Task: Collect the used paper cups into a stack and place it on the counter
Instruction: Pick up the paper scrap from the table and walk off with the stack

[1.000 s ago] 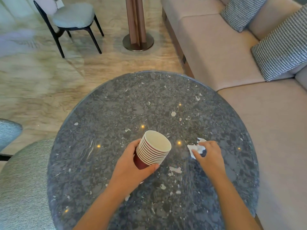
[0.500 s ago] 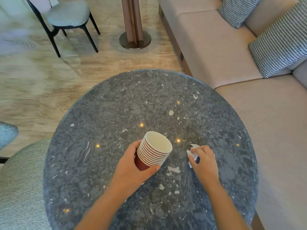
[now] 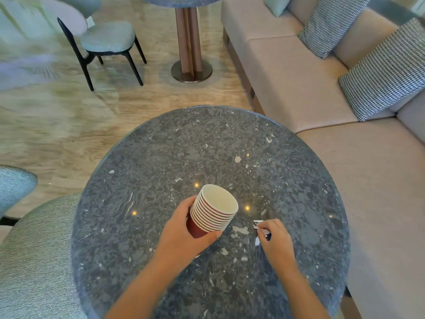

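My left hand grips a stack of paper cups at frame centre, above the speckled grey surface: dark red walls, white rolled rims, cream inside, tilted. My right hand pinches crumpled white paper.

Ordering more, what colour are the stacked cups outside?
The cup stack is dark red outside, white rims; head view.

cup stack left — paper scrap right
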`<act>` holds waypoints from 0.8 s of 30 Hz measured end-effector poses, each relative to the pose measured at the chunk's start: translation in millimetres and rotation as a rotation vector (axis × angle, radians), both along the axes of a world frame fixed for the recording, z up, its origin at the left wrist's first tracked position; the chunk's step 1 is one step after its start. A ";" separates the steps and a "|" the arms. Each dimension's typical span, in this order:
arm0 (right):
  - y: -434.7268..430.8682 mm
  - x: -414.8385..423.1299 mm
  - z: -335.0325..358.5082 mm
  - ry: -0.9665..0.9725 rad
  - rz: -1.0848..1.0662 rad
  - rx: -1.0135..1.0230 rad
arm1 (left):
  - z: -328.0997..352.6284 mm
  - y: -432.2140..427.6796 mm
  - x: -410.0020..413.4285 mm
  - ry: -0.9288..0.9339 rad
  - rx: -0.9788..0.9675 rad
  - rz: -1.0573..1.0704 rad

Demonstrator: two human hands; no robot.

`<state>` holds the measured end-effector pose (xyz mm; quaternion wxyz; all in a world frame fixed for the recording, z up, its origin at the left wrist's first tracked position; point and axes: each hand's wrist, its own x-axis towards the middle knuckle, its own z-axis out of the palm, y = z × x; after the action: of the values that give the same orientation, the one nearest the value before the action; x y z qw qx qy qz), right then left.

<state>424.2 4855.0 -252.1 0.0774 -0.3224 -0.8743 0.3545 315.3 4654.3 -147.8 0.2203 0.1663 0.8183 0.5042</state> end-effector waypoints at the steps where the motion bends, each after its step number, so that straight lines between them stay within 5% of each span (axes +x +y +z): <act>1: -2.6 3.0 0.1 -0.002 -0.002 -0.012 | 1.4 -2.7 1.5 0.004 0.004 0.005; 13: -34.3 25.5 8.6 -0.059 0.011 -0.153 | 12.7 -40.5 24.2 0.032 0.041 0.091; 24: -62.2 17.3 41.7 0.100 0.096 -0.141 | 9.0 -69.9 44.3 0.041 0.039 0.145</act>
<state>441.6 4792.8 -210.4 0.0811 -0.2668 -0.8566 0.4342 359.6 4584.4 -138.9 0.1630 0.1211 0.8226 0.5312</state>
